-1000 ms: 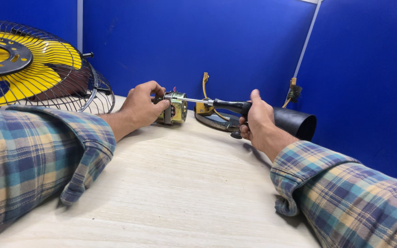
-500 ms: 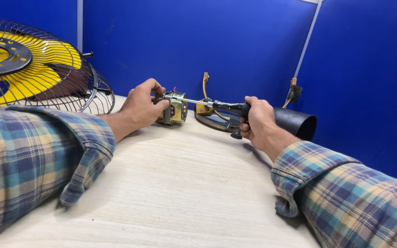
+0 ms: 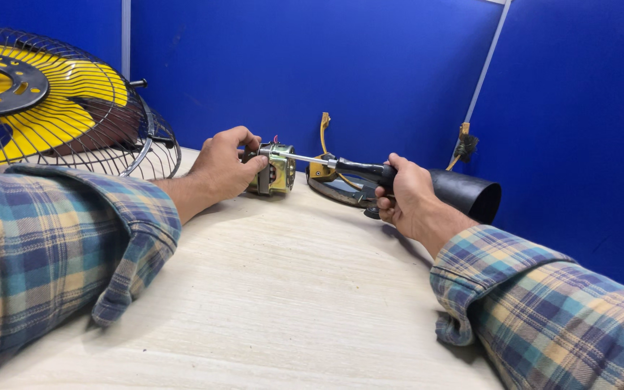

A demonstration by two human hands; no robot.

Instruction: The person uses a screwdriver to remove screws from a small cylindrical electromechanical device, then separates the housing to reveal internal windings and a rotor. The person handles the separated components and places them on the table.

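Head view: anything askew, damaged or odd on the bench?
The fan cage leans tilted at the left rather than standing. The small motor sits bare outside any housing, held by the left hand, while the right hand holds a screwdriver to it. No spills or breakage visible.

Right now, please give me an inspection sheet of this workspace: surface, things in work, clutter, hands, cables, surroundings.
Surface: pale wood-grain table, bare in front.
Things in work: small fan motor lying on the table; screwdriver with its tip at the motor.
Clutter: fan with yellow blades in a wire guard at left; black cone-shaped cover; dark curved part behind the screwdriver.
Hands: left hand grips the motor; right hand grips the screwdriver handle.
Cables: thin wires at the motor's top, too small to judge.
Surroundings: blue partition walls.
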